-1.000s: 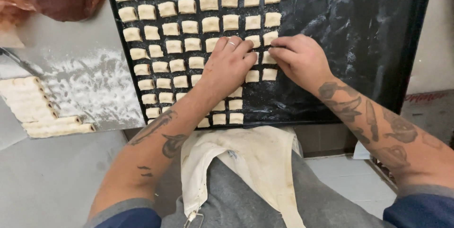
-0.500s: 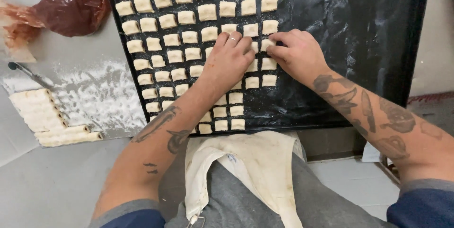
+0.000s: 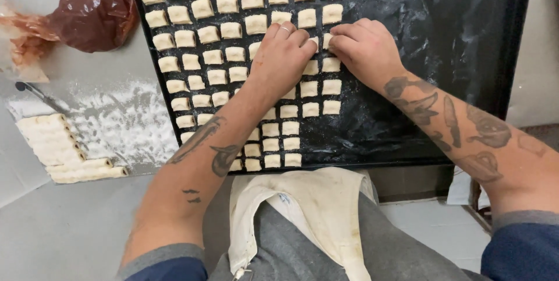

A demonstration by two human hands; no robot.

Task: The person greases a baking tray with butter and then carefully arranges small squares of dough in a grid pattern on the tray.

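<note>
A black baking tray (image 3: 442,54) dusted with flour holds several rows of small square dough pieces (image 3: 233,33) on its left half. My left hand (image 3: 282,57) lies palm down over the pieces near the tray's middle. My right hand (image 3: 364,45) rests just right of it, fingers curled at the end of a row. Between the two sets of fingertips sits one dough piece (image 3: 320,41), touched from both sides. The tray's right half carries only flour.
On the grey worktable (image 3: 52,240) to the left lie several uncut dough rolls (image 3: 55,144), a patch of loose flour (image 3: 122,121), a knife (image 3: 35,94) and a dark red plastic bag (image 3: 93,16). A cream apron (image 3: 303,217) covers my lap.
Both hands have stayed together on the same row, working a dough piece between the fingertips. The view has shifted, so tray and hands appear lower and closer.
</note>
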